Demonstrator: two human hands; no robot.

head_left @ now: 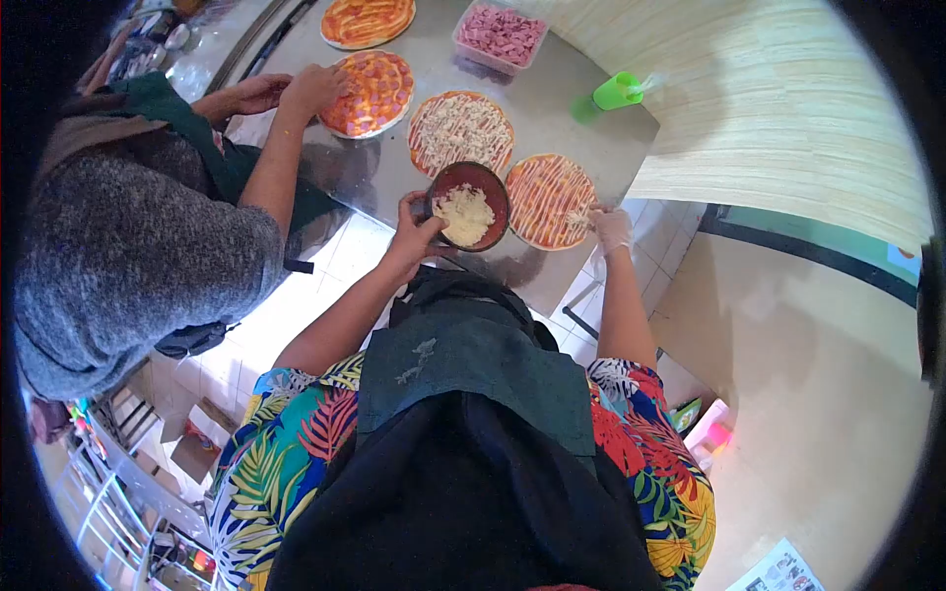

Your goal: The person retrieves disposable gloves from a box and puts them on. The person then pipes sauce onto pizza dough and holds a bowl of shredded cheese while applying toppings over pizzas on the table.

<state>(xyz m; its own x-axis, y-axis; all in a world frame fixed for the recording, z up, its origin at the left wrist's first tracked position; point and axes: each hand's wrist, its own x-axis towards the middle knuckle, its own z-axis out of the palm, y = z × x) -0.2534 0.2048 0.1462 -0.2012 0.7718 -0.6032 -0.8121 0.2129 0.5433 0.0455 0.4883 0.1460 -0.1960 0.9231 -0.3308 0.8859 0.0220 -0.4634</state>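
My left hand [416,234] grips the near-left rim of a dark bowl [461,175] holding pale grated cheese [465,217]. The bowl is above the table's near edge, overlapping the lower part of a cheese-covered pizza [461,128] in view. At the right rim of another pizza [542,202], striped with pale sauce over red, is my right hand [613,227] in a clear glove. Its fingers are drawn together on some grated cheese [579,217], just over the pizza's surface.
A co-worker's hand [313,91] touches a pizza with pink toppings [370,94] at left. Farther back are a sauced pizza [368,20], a tub of pink chopped meat [501,34] and a green cup [619,92]. A wall borders the metal table [562,103] on the right.
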